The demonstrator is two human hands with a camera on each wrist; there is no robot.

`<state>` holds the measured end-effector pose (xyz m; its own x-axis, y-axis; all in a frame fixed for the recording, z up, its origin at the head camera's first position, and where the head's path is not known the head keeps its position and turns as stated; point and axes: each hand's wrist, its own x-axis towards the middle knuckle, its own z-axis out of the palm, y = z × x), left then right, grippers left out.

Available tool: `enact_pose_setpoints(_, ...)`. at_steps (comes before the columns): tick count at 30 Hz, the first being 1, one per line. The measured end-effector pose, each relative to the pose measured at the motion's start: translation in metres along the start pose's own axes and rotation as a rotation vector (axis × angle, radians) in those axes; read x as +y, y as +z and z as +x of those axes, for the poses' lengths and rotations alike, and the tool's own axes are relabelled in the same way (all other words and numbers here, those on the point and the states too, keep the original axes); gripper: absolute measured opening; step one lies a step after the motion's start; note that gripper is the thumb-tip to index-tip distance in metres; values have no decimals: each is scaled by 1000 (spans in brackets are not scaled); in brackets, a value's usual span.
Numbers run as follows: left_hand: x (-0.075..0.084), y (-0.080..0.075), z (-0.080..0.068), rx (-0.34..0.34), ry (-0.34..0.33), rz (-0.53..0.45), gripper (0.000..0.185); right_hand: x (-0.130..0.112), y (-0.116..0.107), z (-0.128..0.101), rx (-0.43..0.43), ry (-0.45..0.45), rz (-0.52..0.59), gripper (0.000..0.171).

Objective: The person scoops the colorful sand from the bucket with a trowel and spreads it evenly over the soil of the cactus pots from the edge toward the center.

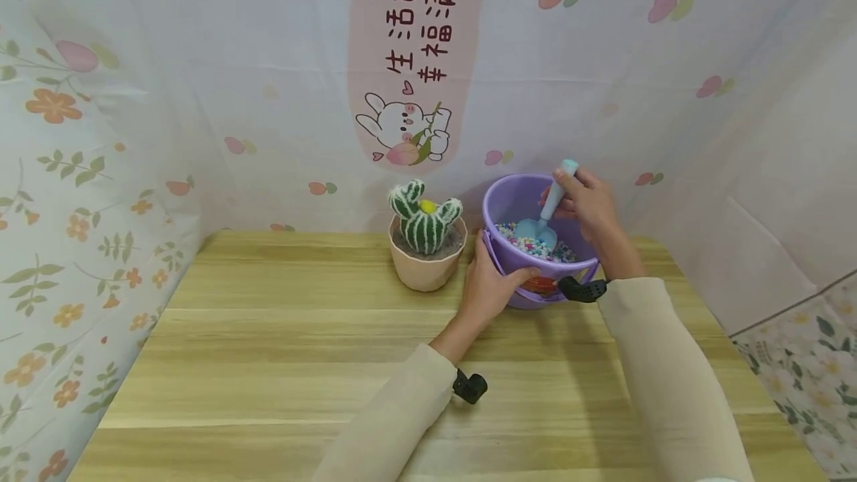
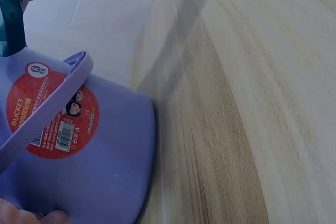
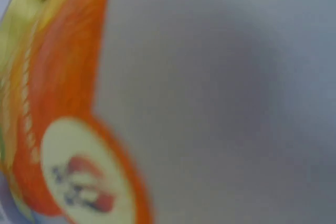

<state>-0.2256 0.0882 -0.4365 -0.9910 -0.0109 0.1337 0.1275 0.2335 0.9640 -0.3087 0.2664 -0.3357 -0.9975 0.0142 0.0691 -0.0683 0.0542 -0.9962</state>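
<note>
A purple plastic bucket [image 1: 515, 199] with coloured pebbles [image 1: 535, 245] inside stands at the back of the wooden table [image 1: 281, 363]. My left hand [image 1: 492, 285] grips the bucket's near left side, thumb over the rim. My right hand [image 1: 589, 203] holds a light blue toy shovel [image 1: 547, 210] by its handle, blade down in the pebbles. In the left wrist view the bucket wall [image 2: 115, 156] shows its red sticker [image 2: 52, 114] and folded handle [image 2: 50, 108], with a fingertip [image 2: 50, 216] at the bottom. The right wrist view is a blurred close-up of the bucket's orange label [image 3: 63, 129].
A cactus [image 1: 423, 218] in a beige pot [image 1: 426, 266] stands just left of the bucket, close to my left hand. Printed fabric walls [image 1: 201, 95] close in the back and both sides. Bare tabletop lies in front and to the left.
</note>
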Motion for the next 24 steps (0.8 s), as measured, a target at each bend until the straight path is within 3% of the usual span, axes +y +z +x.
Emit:
enact_pose_setpoints(10, 3, 0, 0, -3, -14, 30, 120, -3, -4, -1, -50, 40, -14, 55)
enact_pose_setpoints(19, 4, 0, 1, 1, -14, 28, 119, -5, -7, 0, -42, 101, -47, 63)
enact_pose_setpoints(24, 3, 0, 1, -3, -28, 27, 120, -2, -8, 1, -42, 131, 31, 61)
